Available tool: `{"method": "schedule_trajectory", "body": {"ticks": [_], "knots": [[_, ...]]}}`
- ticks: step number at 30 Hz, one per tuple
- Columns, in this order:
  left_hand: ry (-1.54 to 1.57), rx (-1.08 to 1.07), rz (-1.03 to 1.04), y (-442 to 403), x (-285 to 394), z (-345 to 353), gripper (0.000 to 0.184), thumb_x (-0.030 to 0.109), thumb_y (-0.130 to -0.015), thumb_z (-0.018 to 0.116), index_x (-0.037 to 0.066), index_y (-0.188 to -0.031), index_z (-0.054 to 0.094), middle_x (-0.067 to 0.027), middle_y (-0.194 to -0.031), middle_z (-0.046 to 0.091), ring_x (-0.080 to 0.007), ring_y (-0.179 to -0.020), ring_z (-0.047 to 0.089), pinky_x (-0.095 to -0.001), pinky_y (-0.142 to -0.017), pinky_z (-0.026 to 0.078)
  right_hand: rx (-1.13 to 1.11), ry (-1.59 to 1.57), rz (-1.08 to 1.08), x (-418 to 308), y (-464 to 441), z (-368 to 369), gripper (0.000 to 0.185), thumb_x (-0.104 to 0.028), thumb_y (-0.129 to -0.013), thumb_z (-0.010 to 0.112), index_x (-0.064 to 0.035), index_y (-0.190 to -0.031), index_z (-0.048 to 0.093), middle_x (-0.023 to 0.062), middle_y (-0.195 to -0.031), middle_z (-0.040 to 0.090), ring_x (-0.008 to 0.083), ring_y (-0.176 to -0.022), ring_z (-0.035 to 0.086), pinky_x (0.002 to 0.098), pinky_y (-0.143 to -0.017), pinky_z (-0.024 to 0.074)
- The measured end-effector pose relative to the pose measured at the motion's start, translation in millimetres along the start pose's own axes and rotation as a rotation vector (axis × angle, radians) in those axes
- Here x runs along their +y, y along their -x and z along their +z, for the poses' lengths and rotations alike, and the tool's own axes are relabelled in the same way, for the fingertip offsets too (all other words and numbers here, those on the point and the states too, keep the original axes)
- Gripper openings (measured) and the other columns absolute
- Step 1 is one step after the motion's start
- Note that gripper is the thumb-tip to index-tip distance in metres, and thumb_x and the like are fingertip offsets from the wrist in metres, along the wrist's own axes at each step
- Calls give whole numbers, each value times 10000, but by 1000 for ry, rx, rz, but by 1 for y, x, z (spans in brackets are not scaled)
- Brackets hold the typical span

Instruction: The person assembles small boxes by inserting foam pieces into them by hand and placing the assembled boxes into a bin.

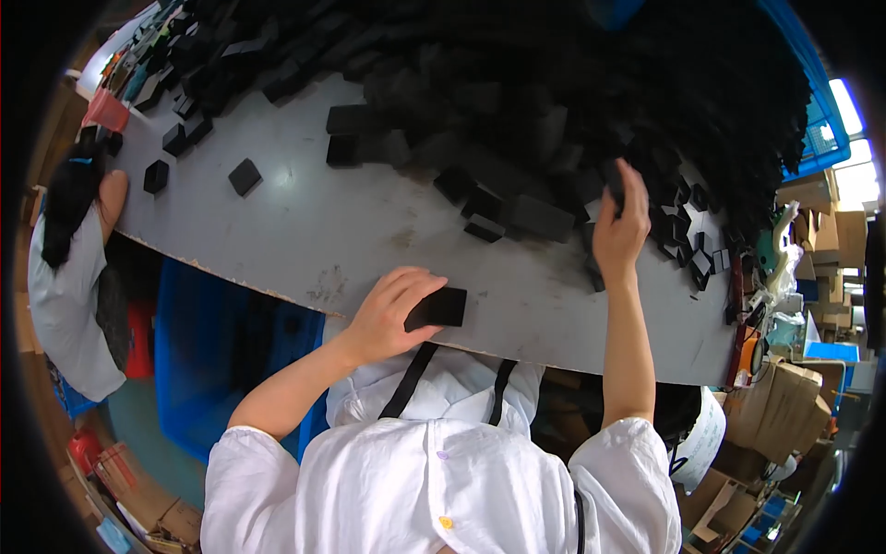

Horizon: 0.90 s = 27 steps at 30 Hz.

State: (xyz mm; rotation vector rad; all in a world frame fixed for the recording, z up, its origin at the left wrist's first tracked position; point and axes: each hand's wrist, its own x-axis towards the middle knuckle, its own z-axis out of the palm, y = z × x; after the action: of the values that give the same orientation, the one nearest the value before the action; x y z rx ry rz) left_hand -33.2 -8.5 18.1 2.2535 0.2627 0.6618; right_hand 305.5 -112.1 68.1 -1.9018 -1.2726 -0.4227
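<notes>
Near the front edge of the grey table, my left hand [392, 312] is closed around a black block [450, 307], thumb on the near side and fingers over the far side. My right hand [625, 226] reaches to the edge of a big heap of black blocks [544, 138]. Its thumb and fingers are closed on another dark block [613, 182], partly covered by the hand. Between the two hands, several loose black blocks [541, 218] lie on the tabletop along the heap's near side.
The grey table [286, 222] has a worn front edge. A few blocks [245, 177] lie apart on its left. A blue crate [189, 360] stands below the table, and another blue crate [817, 138] is at far right. At left sits another person [69, 295]. Cardboard boxes [780, 411] are stacked at right.
</notes>
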Motion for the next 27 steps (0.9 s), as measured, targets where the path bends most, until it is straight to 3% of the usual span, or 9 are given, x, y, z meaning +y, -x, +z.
{"method": "schedule_trajectory", "body": {"ticks": [2,4,7,10,11,16,20,22,27], "knots": [[11,7,-16,1,-1,1,702,107,-639,845,57,-1286,575,-118,-1208,606,-331,-1171,551,-422,-1003,462,-217,-1,-345,-38,40,1,488,-122,-834,664,-9,-1304,591,186,-1313,601,416,-1195,566,489,-1021,459],[27,20,-22,1,-1,4,714,104,-637,844,60,-1295,571,-118,-1206,605,-331,-1176,547,-421,-1004,461,-496,102,-515,-72,83,2,566,-111,-785,679,-2,-1330,568,188,-1372,553,396,-1252,529,487,-1062,425],[7,18,-34,1,-2,3,728,98,-637,843,65,-1307,560,-112,-1206,601,-327,-1190,538,-417,-1004,460,-801,-28,-351,-102,98,-12,610,-101,-758,691,-15,-1346,553,168,-1402,520,371,-1258,520,471,-1053,419],[22,18,-28,4,-2,4,751,102,-643,842,76,-1333,546,-109,-1213,596,-315,-1194,536,-412,-1017,450,-882,-94,-340,-86,97,-13,636,-82,-739,734,-27,-1344,547,158,-1413,496,368,-1239,515,461,-1027,418],[6,22,-21,4,-4,5,770,111,-643,846,80,-1348,538,-102,-1205,601,-306,-1185,539,-410,-1014,448,-738,-154,-212,-83,101,-8,610,-48,-704,779,-31,-1280,577,167,-1345,542,366,-1171,548,460,-976,440],[-6,36,-52,-1,-1,8,828,138,-636,859,90,-1388,516,-78,-1175,617,-285,-1147,546,-402,-990,446,-643,-499,-137,-104,81,9,517,-17,-677,790,-34,-1160,605,180,-1245,603,380,-1105,582,461,-942,469],[16,39,-52,3,-5,4,848,147,-627,866,92,-1394,511,-72,-1153,625,-282,-1120,548,-406,-967,445,-439,-202,-128,-97,72,12,520,-86,-691,812,-43,-1169,614,168,-1281,590,391,-1143,560,453,-974,443],[30,43,-58,4,-6,4,848,148,-625,867,94,-1393,513,-74,-1151,625,-284,-1117,548,-409,-969,443,-404,219,-139,-96,59,10,555,-134,-710,818,-51,-1215,604,146,-1322,572,370,-1197,523,441,-1027,387],[-59,23,-22,-1,-3,4,823,154,-625,864,99,-1375,530,-80,-1153,620,-291,-1126,540,-416,-993,430,-416,74,-177,-89,42,45,586,-276,-765,807,-71,-1268,586,109,-1324,576,320,-1202,519,433,-991,385]]}}
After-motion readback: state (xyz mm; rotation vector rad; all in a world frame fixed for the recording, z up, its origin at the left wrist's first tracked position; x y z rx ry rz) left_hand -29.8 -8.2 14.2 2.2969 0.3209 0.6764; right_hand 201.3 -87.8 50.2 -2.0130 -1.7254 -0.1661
